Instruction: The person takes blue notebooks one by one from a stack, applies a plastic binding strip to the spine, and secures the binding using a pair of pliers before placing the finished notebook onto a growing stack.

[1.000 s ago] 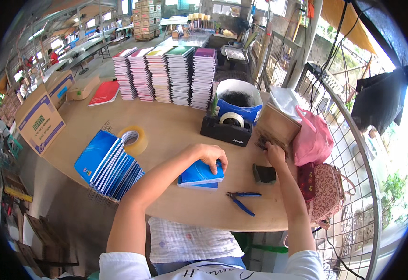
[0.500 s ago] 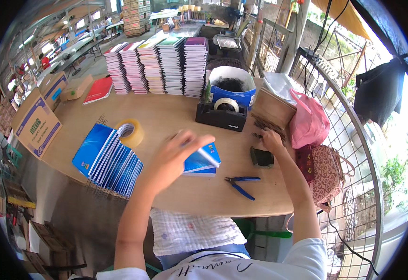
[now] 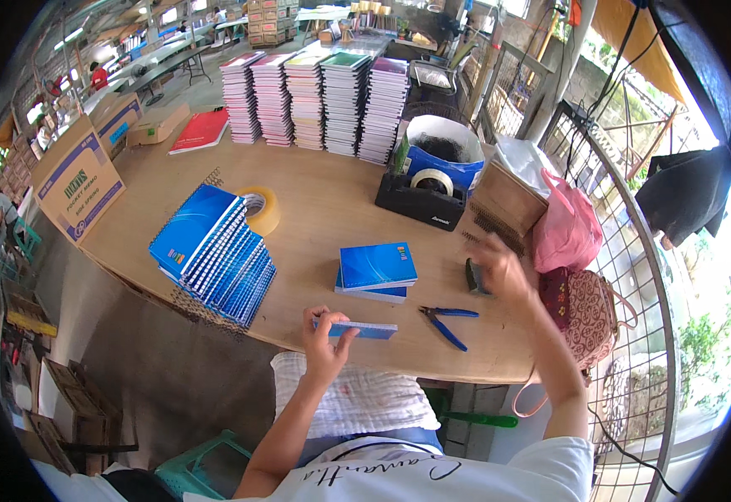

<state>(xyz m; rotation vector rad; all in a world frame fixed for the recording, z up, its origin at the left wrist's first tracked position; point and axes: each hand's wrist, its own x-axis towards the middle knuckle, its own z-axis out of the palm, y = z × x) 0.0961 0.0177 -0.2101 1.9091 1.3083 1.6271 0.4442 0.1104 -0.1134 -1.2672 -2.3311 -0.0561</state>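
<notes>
My left hand is closed on one end of a small blue notebook, held edge-up near the table's front edge. Just beyond it, a short stack of blue notebooks lies on the table. My right hand is smeared by motion, over a dark green block and close to a heap of dark wire spirals. Whether its fingers hold anything does not show. Blue-handled cutting pliers lie open between my hands. To the left stands a leaning pile of spiral-bound blue notebooks.
A roll of tape sits behind the blue pile. Tall notebook stacks line the back. A black tape dispenser and a blue-and-white tub stand back right. Bags crowd the right edge; a carton stands left.
My left hand has come down toward the front edge with the small notebook, uncovering the short stack. My right hand has lifted off the spirals and moved slightly nearer to me.
</notes>
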